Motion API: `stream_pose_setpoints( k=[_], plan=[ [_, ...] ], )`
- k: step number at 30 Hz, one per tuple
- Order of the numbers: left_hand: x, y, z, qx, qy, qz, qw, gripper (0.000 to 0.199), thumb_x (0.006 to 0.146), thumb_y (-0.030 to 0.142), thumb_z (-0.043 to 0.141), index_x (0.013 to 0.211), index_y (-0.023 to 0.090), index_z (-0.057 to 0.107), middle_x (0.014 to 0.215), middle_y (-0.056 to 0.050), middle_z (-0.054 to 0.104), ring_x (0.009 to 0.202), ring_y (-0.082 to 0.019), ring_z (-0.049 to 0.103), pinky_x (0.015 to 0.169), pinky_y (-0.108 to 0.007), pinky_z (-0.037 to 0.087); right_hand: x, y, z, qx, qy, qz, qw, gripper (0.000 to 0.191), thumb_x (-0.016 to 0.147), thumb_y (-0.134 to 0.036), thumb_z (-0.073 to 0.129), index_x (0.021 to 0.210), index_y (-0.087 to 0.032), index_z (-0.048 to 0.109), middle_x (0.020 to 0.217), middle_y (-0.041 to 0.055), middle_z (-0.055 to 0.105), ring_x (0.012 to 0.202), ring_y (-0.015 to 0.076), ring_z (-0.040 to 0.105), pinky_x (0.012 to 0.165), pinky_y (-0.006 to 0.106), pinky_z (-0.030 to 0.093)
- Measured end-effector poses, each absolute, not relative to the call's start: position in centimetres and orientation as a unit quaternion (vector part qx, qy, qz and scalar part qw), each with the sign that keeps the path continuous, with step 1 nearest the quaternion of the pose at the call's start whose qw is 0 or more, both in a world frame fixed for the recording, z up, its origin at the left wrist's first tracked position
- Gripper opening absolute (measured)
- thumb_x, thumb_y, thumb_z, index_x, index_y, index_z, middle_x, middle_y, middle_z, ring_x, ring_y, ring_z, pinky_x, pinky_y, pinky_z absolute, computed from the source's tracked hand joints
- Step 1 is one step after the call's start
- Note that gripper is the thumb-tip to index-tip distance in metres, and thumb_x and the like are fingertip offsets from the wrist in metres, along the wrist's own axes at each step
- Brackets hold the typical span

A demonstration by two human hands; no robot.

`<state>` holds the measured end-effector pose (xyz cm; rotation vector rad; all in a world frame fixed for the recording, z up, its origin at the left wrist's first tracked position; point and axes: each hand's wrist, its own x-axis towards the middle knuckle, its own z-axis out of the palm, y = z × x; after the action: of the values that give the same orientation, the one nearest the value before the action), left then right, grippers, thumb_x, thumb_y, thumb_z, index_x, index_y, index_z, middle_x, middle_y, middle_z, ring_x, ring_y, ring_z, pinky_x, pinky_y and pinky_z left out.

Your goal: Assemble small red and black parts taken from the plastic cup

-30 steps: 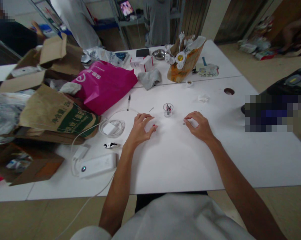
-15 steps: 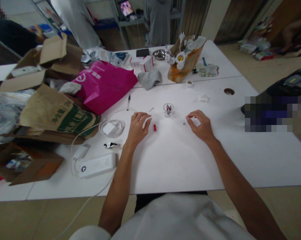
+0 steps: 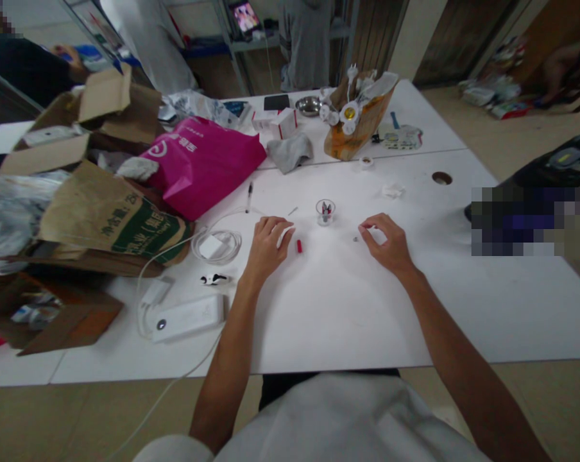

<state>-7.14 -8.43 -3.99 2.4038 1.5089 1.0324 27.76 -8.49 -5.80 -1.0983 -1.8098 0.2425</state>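
Nearest on the white worktop lies a white, oblong power bank with a small round display, its faint side marking unreadable. Beyond it are a small black-and-white gadget and a coiled white cable around a square white adapter, probably looped to keep its slack together.

The left hand holds nothing visible, its grip slightly apart just beside a short red cylindrical piece. The right hand is near a tiny metallic piece; whether its grip meets or pinches anything, I cannot tell. Both pieces rest on the worktop. Slightly farther, between the hands, stands a small clear round cup with red and silvery bits inside, seemingly placed for either hand to reach.

Leftward, a brown paper sack with green print reads "净含量" (net content), then 25. Behind it, a magenta bag bears a round white logo and blurred Chinese characters.
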Motion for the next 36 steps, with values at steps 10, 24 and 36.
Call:
stream_pose_setpoints(
  k=[10,24,36],
  plan=[
    [-7.4,-8.4,-4.0,0.790,0.509,0.337,0.057,0.026,0.120,0.040,0.056,0.125,0.027,0.077,0.122,-0.012,0.079,0.124,-0.032,0.067,0.114,-0.055,0.052,26.3,-6.2,-2.2,-0.414,-0.769,0.124,0.472,0.012,0.112,-0.037,0.068,0.104,-0.028,0.072,0.101,0.0095,0.079,0.096,0.0297,0.074,0.091,0.051,0.062],
    [-7.3,-8.3,-4.9,0.806,0.483,0.342,0.024,0.023,0.120,0.035,0.062,0.132,0.022,0.076,0.125,-0.013,0.080,0.120,-0.030,0.069,0.109,-0.051,0.054,23.0,1.4,6.2,-0.357,-0.863,0.164,0.319,0.011,0.102,-0.035,0.077,0.100,-0.027,0.084,0.106,0.0082,0.084,0.098,0.0316,0.074,0.096,0.050,0.057],
    [-7.1,-8.2,-5.6,0.815,0.470,0.339,0.009,0.020,0.118,0.030,0.064,0.133,0.022,0.075,0.123,-0.013,0.080,0.116,-0.030,0.069,0.105,-0.049,0.056,24.0,0.2,6.9,-0.376,-0.885,0.133,0.241,0.021,0.108,-0.040,0.072,0.118,-0.029,0.086,0.124,0.0120,0.080,0.120,0.0385,0.071,0.111,0.057,0.052]
  ],
)
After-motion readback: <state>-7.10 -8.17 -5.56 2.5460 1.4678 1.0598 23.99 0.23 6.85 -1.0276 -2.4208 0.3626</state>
